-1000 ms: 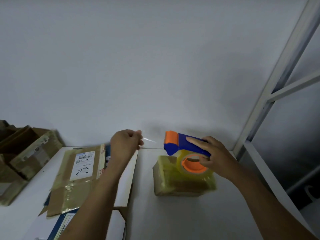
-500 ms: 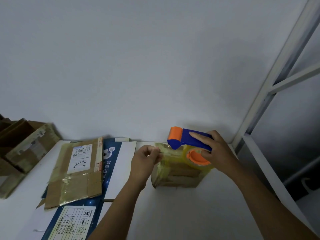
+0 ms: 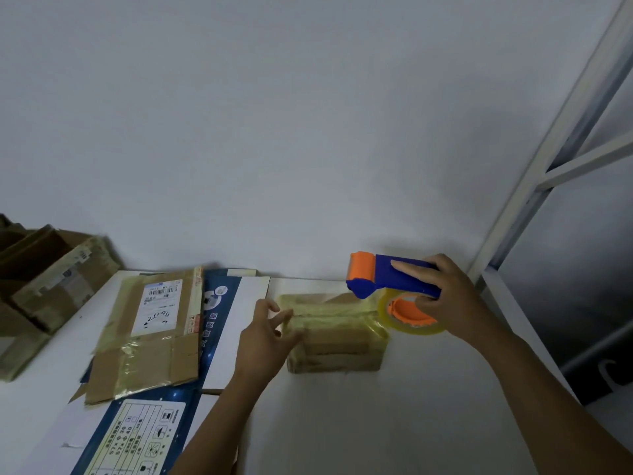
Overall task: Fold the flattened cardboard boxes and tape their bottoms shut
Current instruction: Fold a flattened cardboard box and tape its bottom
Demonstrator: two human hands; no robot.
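Box mid-counter, by wall | your left hand: fingers spread and loose at box's left edge, likely steadying it | your right hand grips dispenser above box's right end, seemingly ready to tape | flat boxes wait left

I work from one view only, the wide-angle camera on the person's head. It faces forward and a little down, so the pale wall fills the upper half and the white desk the lower part. It sits near: both forearms enter from the bottom edge, the left hand low at centre, the right hand with its tape dispenser to the right. A white metal frame slants along the right edge.
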